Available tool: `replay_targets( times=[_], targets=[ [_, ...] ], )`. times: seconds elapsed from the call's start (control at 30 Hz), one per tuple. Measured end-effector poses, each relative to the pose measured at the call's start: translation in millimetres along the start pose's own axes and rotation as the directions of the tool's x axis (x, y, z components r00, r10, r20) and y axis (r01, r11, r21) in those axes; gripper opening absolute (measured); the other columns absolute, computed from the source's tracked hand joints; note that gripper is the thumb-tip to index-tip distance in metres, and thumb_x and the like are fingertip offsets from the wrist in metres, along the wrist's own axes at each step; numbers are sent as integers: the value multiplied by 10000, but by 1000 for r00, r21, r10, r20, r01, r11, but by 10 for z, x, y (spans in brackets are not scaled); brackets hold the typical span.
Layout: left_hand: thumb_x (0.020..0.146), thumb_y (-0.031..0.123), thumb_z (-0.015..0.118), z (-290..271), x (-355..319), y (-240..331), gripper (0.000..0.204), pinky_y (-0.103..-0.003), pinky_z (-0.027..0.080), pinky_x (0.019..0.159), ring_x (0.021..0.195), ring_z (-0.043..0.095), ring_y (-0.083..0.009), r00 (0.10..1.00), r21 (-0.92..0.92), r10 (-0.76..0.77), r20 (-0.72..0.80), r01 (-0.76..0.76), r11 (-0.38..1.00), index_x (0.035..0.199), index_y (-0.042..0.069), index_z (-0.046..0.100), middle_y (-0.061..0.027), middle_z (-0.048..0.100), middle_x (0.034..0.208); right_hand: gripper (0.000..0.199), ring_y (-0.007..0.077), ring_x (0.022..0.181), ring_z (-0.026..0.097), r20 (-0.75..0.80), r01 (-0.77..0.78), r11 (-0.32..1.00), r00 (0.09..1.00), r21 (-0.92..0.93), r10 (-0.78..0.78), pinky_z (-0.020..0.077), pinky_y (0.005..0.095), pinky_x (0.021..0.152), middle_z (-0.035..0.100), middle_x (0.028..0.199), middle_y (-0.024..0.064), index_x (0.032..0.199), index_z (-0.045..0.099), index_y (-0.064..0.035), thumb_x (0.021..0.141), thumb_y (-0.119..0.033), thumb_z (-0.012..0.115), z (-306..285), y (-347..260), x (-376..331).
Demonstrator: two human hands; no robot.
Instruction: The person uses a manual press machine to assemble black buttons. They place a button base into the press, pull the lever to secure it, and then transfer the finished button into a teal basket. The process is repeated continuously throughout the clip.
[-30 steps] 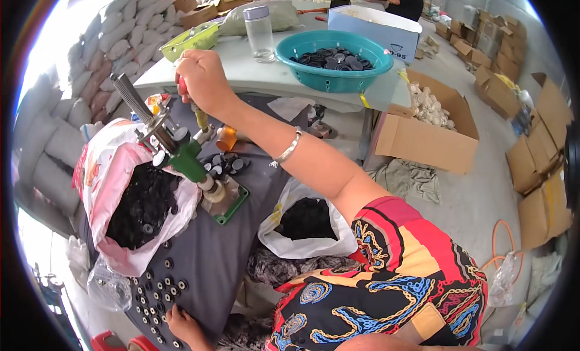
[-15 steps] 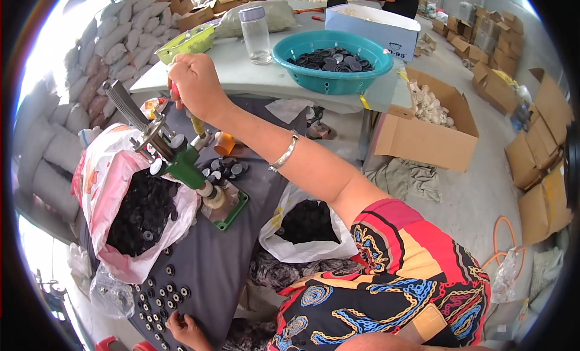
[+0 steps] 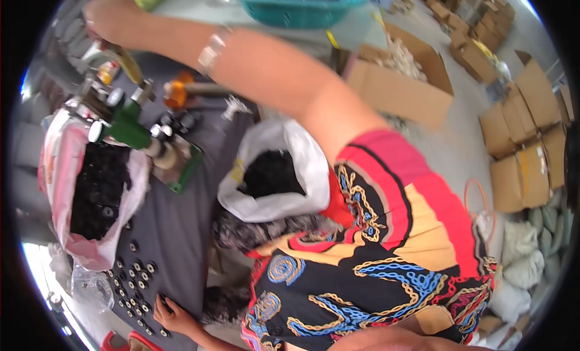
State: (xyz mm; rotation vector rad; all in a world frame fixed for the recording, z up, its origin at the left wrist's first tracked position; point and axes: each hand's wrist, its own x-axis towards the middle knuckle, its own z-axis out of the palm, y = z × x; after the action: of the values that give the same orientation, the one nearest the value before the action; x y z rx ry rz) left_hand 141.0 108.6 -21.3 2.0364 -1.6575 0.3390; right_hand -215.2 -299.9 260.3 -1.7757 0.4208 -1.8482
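My right hand [image 3: 115,17], blurred at the upper left, is wrapped round the lever handle [image 3: 128,66] of a green hand press [image 3: 128,126]. The press stands on a dark cloth, its green-edged base [image 3: 186,170] toward me. My left hand [image 3: 172,316] is low in the view, fingertips pinched on a small black disc [image 3: 163,299]. Beside it several black discs with pale centres [image 3: 142,276] lie spread over the cloth. A pink and white bag [image 3: 60,170] of black pieces [image 3: 96,194] sits left of the press.
A white bag [image 3: 232,197] with black pieces lies close to my body. Behind the press are an orange cup-like piece [image 3: 175,93] and loose discs [image 3: 181,119]. A teal basin [image 3: 296,12] stands on a far table. Cardboard boxes [image 3: 393,97] are on the right.
The view has shifted, so everything sits further left and higher. My right hand and the lever handle have swung up and left relative to the press. The left hand stays beside the discs.
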Motion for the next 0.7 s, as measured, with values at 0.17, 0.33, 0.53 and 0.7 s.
replay_targets(
  times=[0.17,0.33,0.53,0.7],
  targets=[
    [831,45,679,153,97,-23,256,-437,487,859,986,596,-347,990,-95,-59,-125,48,994,1079,-15,696,-178,668,1043,259,175,465,544,-56,34,999,998,29,-33,426,343,412,532,543,58,594,526,-66,850,-89,504,-4,-249,-188],
    [845,103,700,-124,211,254,250,-397,504,880,982,642,-324,954,-243,-299,-33,282,928,1080,21,716,-151,688,1068,226,164,500,575,-102,-172,976,977,134,186,510,315,462,559,617,80,727,573,-23,894,-165,520,-152,-306,-326],
    [825,113,712,48,411,266,238,-370,492,904,1008,638,-297,960,-358,-258,-106,205,911,1051,42,730,-144,699,1052,234,156,521,526,-147,-124,988,980,88,136,453,294,461,530,641,34,814,554,-93,940,-281,495,-1125,172,144],
    [822,25,657,-4,-93,-132,247,-400,491,894,989,624,-320,960,-194,-216,-180,181,964,1065,-3,692,-150,674,1048,149,220,439,565,129,95,994,988,-56,-87,455,360,398,587,616,82,675,596,-17,795,-105,600,206,-42,15]
  ],
)
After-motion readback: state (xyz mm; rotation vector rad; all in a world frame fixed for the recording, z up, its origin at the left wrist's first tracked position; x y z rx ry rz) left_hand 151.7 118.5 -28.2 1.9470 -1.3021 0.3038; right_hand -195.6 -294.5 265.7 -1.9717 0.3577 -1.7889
